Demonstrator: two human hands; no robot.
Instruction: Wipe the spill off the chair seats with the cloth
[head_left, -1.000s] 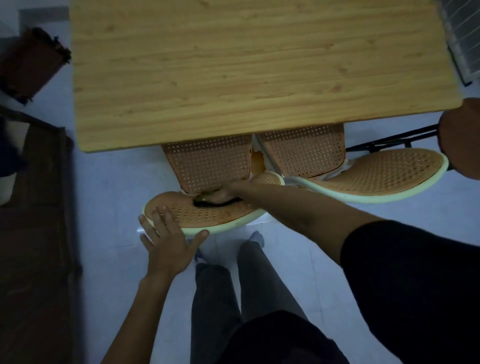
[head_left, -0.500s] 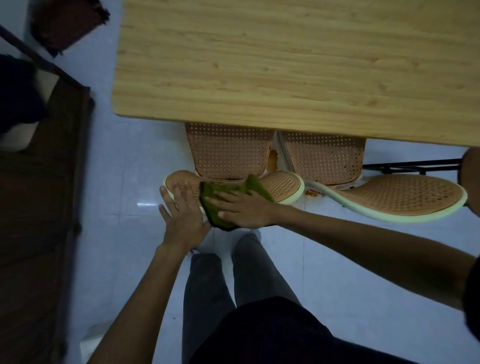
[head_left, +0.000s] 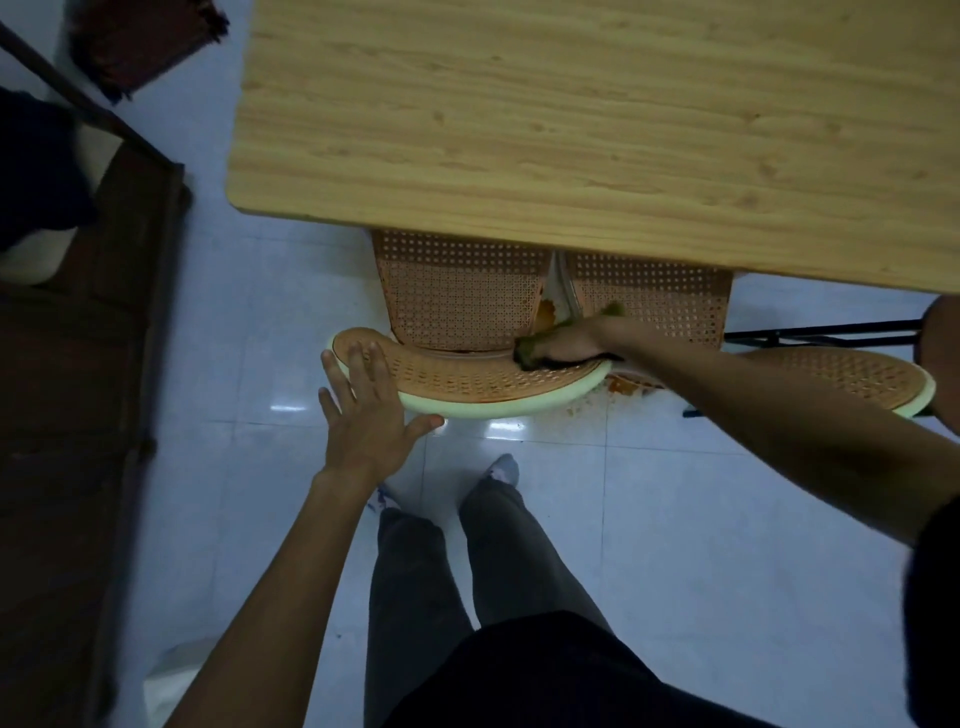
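Two orange perforated chairs with pale green rims are tucked under a wooden table. The left chair's seat and curved backrest face me; the right chair's seat lies beside it. My right hand is shut on a dark green cloth, pressed down at the gap between the two seats, at the back corner of the left seat. My left hand lies flat with fingers spread on the left end of the left backrest. An orange spill shows in the gap.
The wooden table overhangs both seats. Orange splatter lies on the white tiled floor under the chairs. Dark wooden furniture stands at the left. The right chair's backrest and a black frame bar are at the right. My legs stand below.
My right hand moved the cloth from the middle of the left backrest rightward and down to the gap between the seats. My left hand stayed on the backrest's left end.
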